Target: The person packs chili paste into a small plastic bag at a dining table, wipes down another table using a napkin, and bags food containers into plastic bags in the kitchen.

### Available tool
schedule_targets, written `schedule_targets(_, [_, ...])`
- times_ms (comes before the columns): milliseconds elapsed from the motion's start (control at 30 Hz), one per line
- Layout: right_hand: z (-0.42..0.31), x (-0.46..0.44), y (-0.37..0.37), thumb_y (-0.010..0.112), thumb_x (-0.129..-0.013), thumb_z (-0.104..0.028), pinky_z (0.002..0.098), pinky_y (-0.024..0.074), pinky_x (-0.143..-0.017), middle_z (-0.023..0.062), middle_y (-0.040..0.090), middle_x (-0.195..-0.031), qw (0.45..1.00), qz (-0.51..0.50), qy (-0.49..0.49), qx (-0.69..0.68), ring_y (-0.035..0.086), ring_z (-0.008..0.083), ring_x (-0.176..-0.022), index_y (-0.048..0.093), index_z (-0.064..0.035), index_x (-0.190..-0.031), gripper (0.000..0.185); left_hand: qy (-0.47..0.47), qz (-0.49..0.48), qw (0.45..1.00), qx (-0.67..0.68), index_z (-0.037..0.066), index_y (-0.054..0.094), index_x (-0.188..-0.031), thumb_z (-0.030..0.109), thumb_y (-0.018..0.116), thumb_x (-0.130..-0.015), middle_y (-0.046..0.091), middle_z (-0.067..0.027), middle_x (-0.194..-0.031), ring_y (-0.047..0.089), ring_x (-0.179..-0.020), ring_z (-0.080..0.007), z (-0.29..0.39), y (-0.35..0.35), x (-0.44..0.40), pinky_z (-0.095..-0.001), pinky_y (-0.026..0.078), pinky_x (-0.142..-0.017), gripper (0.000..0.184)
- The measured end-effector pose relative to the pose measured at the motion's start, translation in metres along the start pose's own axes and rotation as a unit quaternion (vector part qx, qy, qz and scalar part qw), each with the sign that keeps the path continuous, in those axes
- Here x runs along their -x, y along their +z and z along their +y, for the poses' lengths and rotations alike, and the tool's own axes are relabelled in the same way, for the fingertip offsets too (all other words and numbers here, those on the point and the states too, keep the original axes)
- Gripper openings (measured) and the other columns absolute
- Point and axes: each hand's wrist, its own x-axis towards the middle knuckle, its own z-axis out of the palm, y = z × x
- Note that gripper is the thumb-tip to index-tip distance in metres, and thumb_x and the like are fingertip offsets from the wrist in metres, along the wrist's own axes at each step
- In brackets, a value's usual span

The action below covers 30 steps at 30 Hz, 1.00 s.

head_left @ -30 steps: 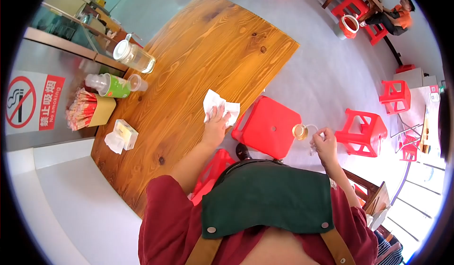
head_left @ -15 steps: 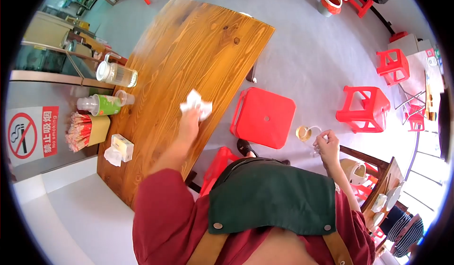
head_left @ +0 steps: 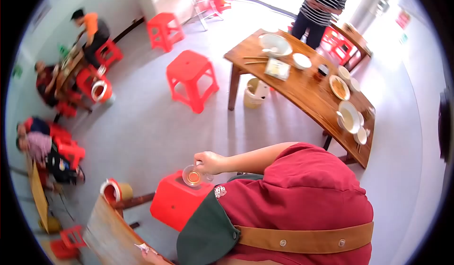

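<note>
My right hand (head_left: 211,163) grips a clear glass cup (head_left: 193,176) by its handle. Amber liquid shows in the cup, which is above a red stool (head_left: 177,201). At the bottom edge of the view, my left hand (head_left: 155,257) is only partly visible, with a crumpled white tissue (head_left: 143,247) in its fingers. It is at the edge of a wooden table (head_left: 106,229), which is cut off at the lower left.
Another wooden table (head_left: 302,99) at the right bears bowls, a plate and chopsticks. A person in a striped top (head_left: 324,0) stands behind it. A red stool (head_left: 189,71) and a bucket (head_left: 255,93) stand on the floor. Several people sit at the left.
The view has swung to the right, bringing the table with dishes into full sight. My left hand and the tissue have shifted to the bottom edge. My right hand still holds the cup.
</note>
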Motion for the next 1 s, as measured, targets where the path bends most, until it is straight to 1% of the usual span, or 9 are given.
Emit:
schedule_targets(33, [0.000,0.011,-0.020,0.055,-0.072,-0.024,0.0351,0.0455,-0.061,0.0152,0.058,-0.079,0.999,-0.004,0.029,-0.041,0.058,0.0250,-0.071,0.053,-0.0030,-0.085,0.024,-0.052,-0.044,0.994,-0.088,0.000,0.044,-0.117,0.001,0.045,-0.078,0.051,-0.0164,-0.105,0.052,-0.090,-0.0238,0.005,0.026,-0.006,-0.0344,0.042,-0.078,0.039])
schedule_targets(100, [0.022,0.028,-0.059,0.056,-0.072,-0.023,0.0348,0.0455,-0.060,0.0149,0.058,-0.078,0.994,-0.003,0.051,-0.092,0.058,0.0240,-0.071,0.053,-0.0029,-0.083,0.024,0.155,-0.224,0.949,-0.159,0.000,0.040,-0.117,-0.002,0.047,-0.076,0.052,-0.0143,-0.103,0.052,-0.088,-0.0226,0.010,0.094,-0.003,-0.0330,0.043,-0.076,0.042])
schedule_targets(167, [0.060,0.045,-0.094,0.057,-0.074,-0.021,0.0310,0.0454,-0.055,0.0090,0.058,-0.066,0.981,0.075,0.075,-0.160,0.057,0.0172,-0.061,0.053,-0.0029,-0.080,0.020,-0.100,-0.193,0.975,0.034,0.001,0.040,-0.115,-0.001,0.044,-0.077,0.052,-0.0126,-0.103,0.054,-0.086,-0.0219,0.140,0.268,0.125,-0.0319,0.045,-0.075,0.038])
schedule_targets(267, [0.109,0.082,-0.155,0.058,-0.073,-0.019,0.0306,0.0452,-0.054,0.0084,0.058,-0.063,0.962,0.209,0.077,-0.159,0.057,0.0166,-0.059,0.053,-0.0020,-0.078,0.019,-0.199,-0.420,0.884,0.044,0.003,0.039,-0.115,0.008,0.034,-0.083,0.052,-0.0124,-0.102,0.054,-0.086,-0.0266,0.108,0.368,0.117,-0.0388,0.044,-0.077,0.032])
schedule_targets(400, [0.180,0.155,-0.229,0.061,-0.072,-0.018,0.0274,0.0450,-0.049,0.0064,0.057,-0.061,0.872,0.400,0.061,-0.276,0.055,0.0117,-0.054,0.054,-0.0032,-0.075,0.016,-0.215,-0.480,0.850,0.014,0.006,0.038,-0.117,0.006,0.030,-0.084,0.050,-0.0113,-0.104,0.053,-0.090,-0.0255,0.151,0.464,0.178,-0.0378,0.044,-0.077,0.033])
schedule_targets(600, [0.261,0.315,-0.311,0.060,-0.073,-0.014,0.0288,0.0436,-0.042,0.0077,0.055,-0.062,0.699,0.659,0.216,-0.176,0.055,0.0142,-0.051,0.053,-0.0014,-0.079,0.016,-0.293,-0.465,0.831,0.080,0.012,0.036,-0.121,0.000,0.034,-0.083,0.046,-0.0101,-0.114,0.049,-0.101,-0.0265,0.178,0.552,0.210,-0.0419,0.042,-0.085,0.040])
schedule_targets(700, [0.293,0.380,-0.324,0.058,-0.072,-0.020,0.0337,0.0449,-0.059,0.0130,0.059,-0.069,0.671,0.645,0.362,0.055,0.059,0.0263,-0.067,0.055,-0.0042,-0.084,0.021,-0.315,-0.484,0.815,0.054,0.013,0.036,-0.120,0.004,0.033,-0.086,0.047,-0.0099,-0.112,0.049,-0.101,-0.0259,0.188,0.588,0.254,-0.0434,0.043,-0.083,0.035])
schedule_targets(867, [0.310,0.409,-0.323,0.046,-0.077,-0.018,0.0396,0.0455,-0.064,0.0131,0.061,-0.081,0.589,0.565,0.522,0.248,0.059,0.0311,-0.074,0.057,-0.0120,-0.087,0.016,-0.203,-0.556,0.802,-0.084,0.010,0.043,-0.105,0.000,0.035,-0.086,0.052,-0.0094,-0.101,0.054,-0.089,-0.0224,0.188,0.629,0.285,-0.0356,0.049,-0.072,0.024])
schedule_targets(1000, [0.334,0.416,-0.317,0.042,-0.077,-0.012,0.0411,0.0460,-0.059,0.0134,0.058,-0.076,0.577,0.544,0.486,0.367,0.058,0.0303,-0.070,0.054,-0.0093,-0.079,0.012,-0.155,-0.604,0.770,-0.136,0.007,0.046,-0.096,-0.003,0.035,-0.083,0.053,-0.0095,-0.091,0.054,-0.079,-0.0212,0.187,0.652,0.283,-0.0328,0.049,-0.065,0.020])
